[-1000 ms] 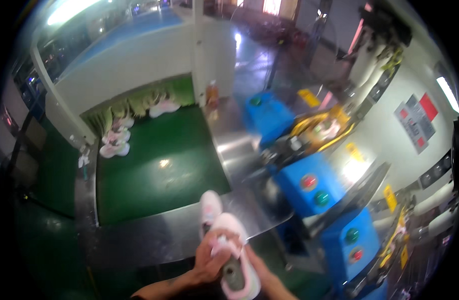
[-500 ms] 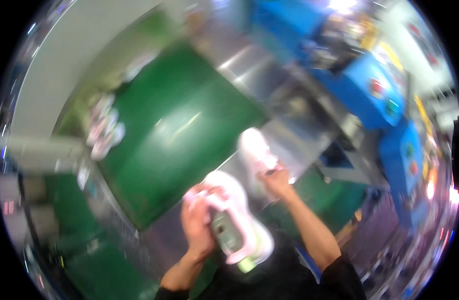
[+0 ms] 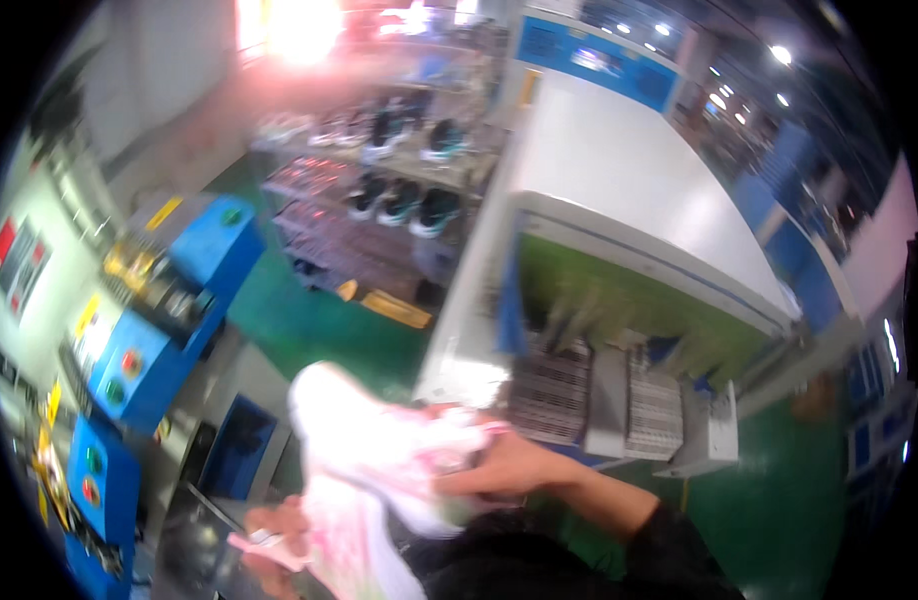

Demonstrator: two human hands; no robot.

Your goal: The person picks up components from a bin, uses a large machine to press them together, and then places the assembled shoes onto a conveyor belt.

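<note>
Two pink-and-white sneakers are close together in front of my body. My right hand is closed round the upper of the right sneaker, near its ankle opening, with the toe pointing left and away. Below it, my left hand grips the left sneaker by a pink part of its upper. The two shoes overlap and seem to touch. Bright glare washes out much of their detail, and my left forearm does not show.
Blue machines with red and green buttons stand at the left. A shelf rack of shoes is at the far middle. To the right, a long white machine has a green-lined opening above two slatted conveyor tracks. The floor is green.
My view has swung right, from the green-topped bench to the shoe rack and white machine. Both sneakers stay in my hands and are now closer together.
</note>
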